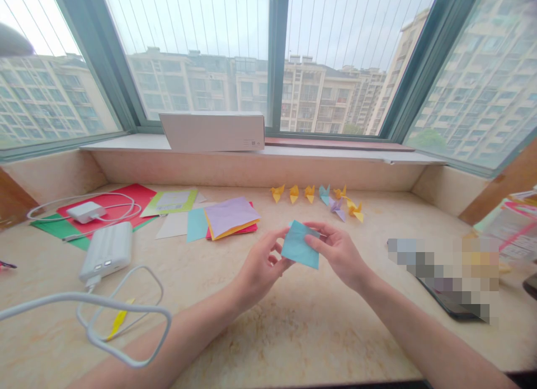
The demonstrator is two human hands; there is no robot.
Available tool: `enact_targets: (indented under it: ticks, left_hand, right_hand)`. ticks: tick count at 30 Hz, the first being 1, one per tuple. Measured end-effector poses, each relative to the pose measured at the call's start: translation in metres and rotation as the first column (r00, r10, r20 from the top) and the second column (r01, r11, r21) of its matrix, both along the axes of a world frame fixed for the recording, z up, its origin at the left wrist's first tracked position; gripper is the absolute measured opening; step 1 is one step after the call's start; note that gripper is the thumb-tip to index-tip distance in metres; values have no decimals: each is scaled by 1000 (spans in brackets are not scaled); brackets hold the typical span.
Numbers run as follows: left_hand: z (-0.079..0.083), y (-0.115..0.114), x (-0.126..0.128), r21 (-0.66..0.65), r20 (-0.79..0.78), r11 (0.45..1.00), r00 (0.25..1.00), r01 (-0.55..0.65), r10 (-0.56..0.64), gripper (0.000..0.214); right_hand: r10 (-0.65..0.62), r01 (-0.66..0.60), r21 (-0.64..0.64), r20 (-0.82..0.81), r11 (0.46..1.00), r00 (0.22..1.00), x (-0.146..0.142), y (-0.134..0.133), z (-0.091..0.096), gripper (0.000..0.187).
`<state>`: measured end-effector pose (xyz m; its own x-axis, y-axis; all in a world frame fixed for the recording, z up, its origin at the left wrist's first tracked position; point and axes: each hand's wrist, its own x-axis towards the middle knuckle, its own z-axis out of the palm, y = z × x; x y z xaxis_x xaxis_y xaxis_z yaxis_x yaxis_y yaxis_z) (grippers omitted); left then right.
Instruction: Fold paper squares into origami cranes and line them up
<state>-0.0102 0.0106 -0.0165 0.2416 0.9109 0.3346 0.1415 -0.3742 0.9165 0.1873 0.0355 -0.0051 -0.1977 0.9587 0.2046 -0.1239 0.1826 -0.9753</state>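
A small folded square of light blue origami paper (pixel 300 246) is held up above the counter between both hands. My left hand (pixel 264 260) pinches its lower left side, the fingers curled behind it. My right hand (pixel 338 246) grips the right side, thumb lying on the front face and fingers behind. Beyond the hands stands a row of small folded paper birds: several yellow ones (pixel 309 194), a blue one (pixel 325 194) and a purple one (pixel 337 208). Left of the hands lies a stack of coloured paper with a purple sheet (pixel 232 214) on top.
At left are red paper (pixel 142 199), a white charger (pixel 86 212), a white power bank (pixel 109 249) and a looping white cable (pixel 126 307). A dark phone, partly blurred out (pixel 455 308), lies at right. A white box (pixel 213 132) rests on the window sill.
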Motion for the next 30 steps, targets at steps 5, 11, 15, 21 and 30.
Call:
enact_targets:
  ticks: [5, 11, 15, 21, 30]
  left_hand:
    - [9, -3, -1, 45, -52, 999, 999, 19, -17, 40]
    - [7, -2, -1, 49, -71, 999, 997, 12, -9, 19]
    - [7, -1, -2, 85, -50, 994, 996, -67, 72, 19]
    - [10, 3, -2, -13, 107, 997, 991, -75, 76, 20]
    - [15, 6, 0, -207, 367, 978, 925, -26, 103, 28]
  right_hand:
    - [-26, 26, 3, 3, 1000, 1000, 1, 0, 0, 42]
    - [0, 0, 22, 10, 1000, 1000, 3, 0, -1, 40]
    - [87, -86, 27, -65, 996, 994, 2, -1, -2, 41]
    - [131, -131, 75, 4, 989, 991, 3, 1, -7, 60]
    - [-34, -55, 258, 326, 965, 945, 2, -4, 1, 42]
